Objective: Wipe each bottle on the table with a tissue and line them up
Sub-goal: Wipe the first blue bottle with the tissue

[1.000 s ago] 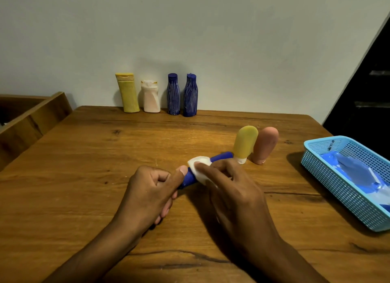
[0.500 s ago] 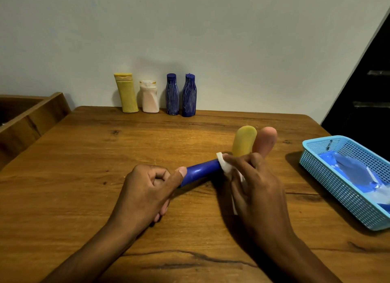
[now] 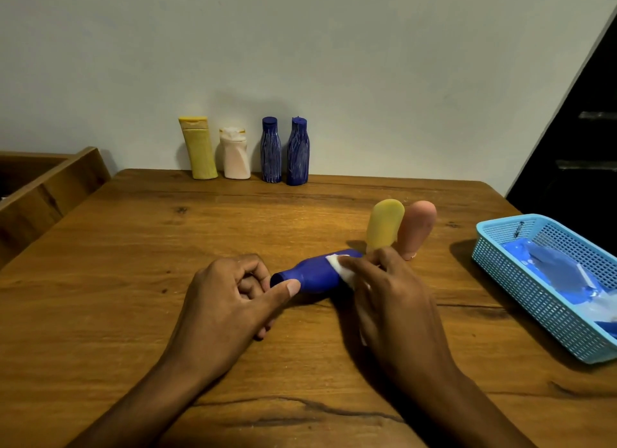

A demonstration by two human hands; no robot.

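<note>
Head view. A blue bottle [image 3: 314, 274] lies on its side near the middle of the table [image 3: 117, 280], neck toward the left hand [image 3: 230, 300], which pinches the neck end between thumb and curled fingers. The right hand [image 3: 390, 297] presses a white tissue [image 3: 340, 269] against the bottle's body, fingers curled round it. Compared with half a second ago, the tissue has slid back from the bottle's far end toward its middle. Just behind the right hand stand a yellow tube [image 3: 384, 225] and a pink tube [image 3: 417, 227], touching. Four bottles [image 3: 247, 150] stand in a row at the wall edge. A basket [image 3: 500, 260] lies at right.
</note>
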